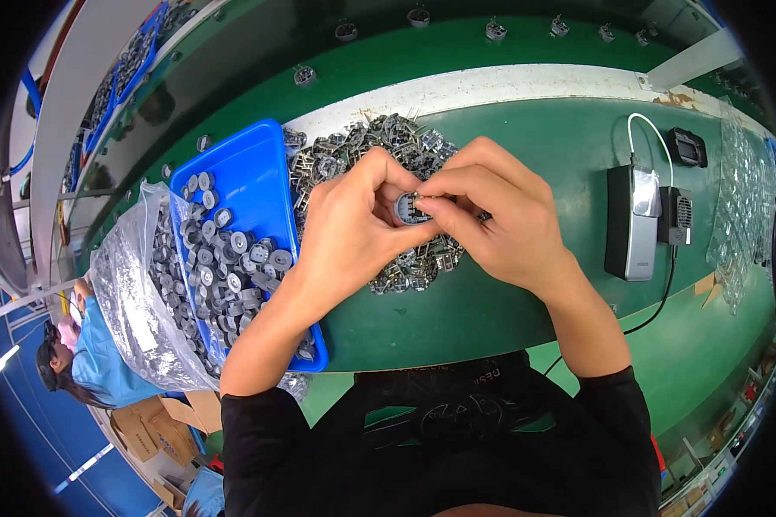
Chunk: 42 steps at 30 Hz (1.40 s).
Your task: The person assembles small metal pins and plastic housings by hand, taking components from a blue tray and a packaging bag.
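Observation:
Over the green table, my left hand holds a small round grey plastic housing between thumb and fingers, its hollow side showing pale inner parts. My right hand is closed in a pinch at the housing's right side, on a small metal part mostly hidden by the fingertips. Behind and below both hands spreads a heap of metal-pronged parts. To the left, a blue tray is loaded with many round grey housings, near my left forearm.
A clear plastic bag with more grey housings lies beside the tray. On the right are a grey-black box-shaped device with a white cable, a black adapter and clear plastic packaging. Finished-looking round pieces sit along the green strip beyond the white ledge.

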Motion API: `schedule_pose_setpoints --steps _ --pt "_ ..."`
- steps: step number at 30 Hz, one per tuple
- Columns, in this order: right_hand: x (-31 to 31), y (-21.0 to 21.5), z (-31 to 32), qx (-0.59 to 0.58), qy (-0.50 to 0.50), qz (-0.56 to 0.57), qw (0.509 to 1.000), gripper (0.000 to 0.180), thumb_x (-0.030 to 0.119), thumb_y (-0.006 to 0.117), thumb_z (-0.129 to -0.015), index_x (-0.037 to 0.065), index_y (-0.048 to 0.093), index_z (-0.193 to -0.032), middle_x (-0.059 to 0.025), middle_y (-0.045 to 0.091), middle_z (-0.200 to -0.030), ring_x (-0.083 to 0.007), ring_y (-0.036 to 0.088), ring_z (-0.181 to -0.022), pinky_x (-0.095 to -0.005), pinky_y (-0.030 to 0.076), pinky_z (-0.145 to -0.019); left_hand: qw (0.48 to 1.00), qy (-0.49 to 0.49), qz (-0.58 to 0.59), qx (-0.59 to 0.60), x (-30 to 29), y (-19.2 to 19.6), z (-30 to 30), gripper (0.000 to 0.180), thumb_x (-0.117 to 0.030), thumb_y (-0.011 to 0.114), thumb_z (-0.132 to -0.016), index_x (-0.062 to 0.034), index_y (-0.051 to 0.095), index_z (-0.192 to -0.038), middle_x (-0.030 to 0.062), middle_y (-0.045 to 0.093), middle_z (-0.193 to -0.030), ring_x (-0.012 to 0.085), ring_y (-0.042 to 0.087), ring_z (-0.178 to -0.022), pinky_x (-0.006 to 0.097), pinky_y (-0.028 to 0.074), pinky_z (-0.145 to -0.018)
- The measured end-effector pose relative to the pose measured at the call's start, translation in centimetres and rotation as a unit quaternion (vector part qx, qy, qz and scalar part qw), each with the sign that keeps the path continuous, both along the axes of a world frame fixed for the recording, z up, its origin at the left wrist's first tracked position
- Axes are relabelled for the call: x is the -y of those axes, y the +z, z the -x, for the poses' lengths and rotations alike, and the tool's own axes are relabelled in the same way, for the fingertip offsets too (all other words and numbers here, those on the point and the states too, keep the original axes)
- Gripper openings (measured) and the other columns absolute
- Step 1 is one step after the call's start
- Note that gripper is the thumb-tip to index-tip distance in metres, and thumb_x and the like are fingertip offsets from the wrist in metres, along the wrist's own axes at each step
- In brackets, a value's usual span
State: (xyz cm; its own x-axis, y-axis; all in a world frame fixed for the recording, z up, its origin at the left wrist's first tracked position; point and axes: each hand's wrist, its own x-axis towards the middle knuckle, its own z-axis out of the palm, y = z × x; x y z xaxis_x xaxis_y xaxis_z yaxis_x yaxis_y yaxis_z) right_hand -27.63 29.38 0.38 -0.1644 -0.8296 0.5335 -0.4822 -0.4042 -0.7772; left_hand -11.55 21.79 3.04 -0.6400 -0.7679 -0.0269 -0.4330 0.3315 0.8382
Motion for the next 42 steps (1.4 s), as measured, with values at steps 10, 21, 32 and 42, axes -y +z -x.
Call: schedule_pose_setpoints --steps 10,21,32,42 --pt "0.1 -0.6 -0.2 -0.070 0.005 0.030 0.997 0.014 0.001 0.074 -0.074 0.005 0.066 -0.085 -0.0030 0.056 -0.077 -0.0175 0.058 -0.059 -0.0297 0.046 -0.049 0.999 -0.034 0.006 -0.022 -0.2 -0.5 -0.2 0.033 -0.007 0.084 -0.069 -0.0018 0.061 -0.091 0.0040 0.065 -0.074 0.0084 0.061 -0.060 0.025 0.050 -0.055" --pt "0.6 -0.2 2.9 -0.051 -0.001 -0.003 0.999 0.019 0.000 0.067 -0.082 0.007 0.070 -0.100 -0.0060 0.061 -0.083 -0.0222 0.058 -0.063 -0.0332 0.049 -0.058 0.985 0.016 -0.141 -0.095 4.9 1.0 -1.5 0.020 -0.001 0.068 -0.088 0.0055 0.069 -0.106 0.0035 0.069 -0.084 0.0075 0.064 -0.074 0.020 0.051 -0.069" --pt "0.4 -1.0 5.2 -0.174 0.024 -0.212 0.961 0.018 0.007 0.070 -0.080 0.009 0.070 -0.098 -0.0064 0.060 -0.090 -0.0283 0.063 -0.082 -0.0403 0.050 -0.071 0.971 0.223 0.041 0.076 23.1 -5.6 -7.4 0.020 -0.009 0.069 -0.086 0.0013 0.074 -0.102 0.0077 0.072 -0.084 0.0105 0.062 -0.066 0.024 0.050 -0.062" --pt "1.1 -1.3 5.1 -0.153 0.035 -0.251 0.955 0.017 0.007 0.072 -0.078 0.006 0.068 -0.094 -0.0082 0.063 -0.083 -0.0274 0.065 -0.075 -0.0389 0.051 -0.069 0.929 0.257 0.158 0.213 23.2 -2.8 -12.7 0.033 -0.024 0.068 -0.084 -0.0048 0.073 -0.110 0.0160 0.073 -0.101 0.0281 0.069 -0.099 0.034 0.050 -0.089"
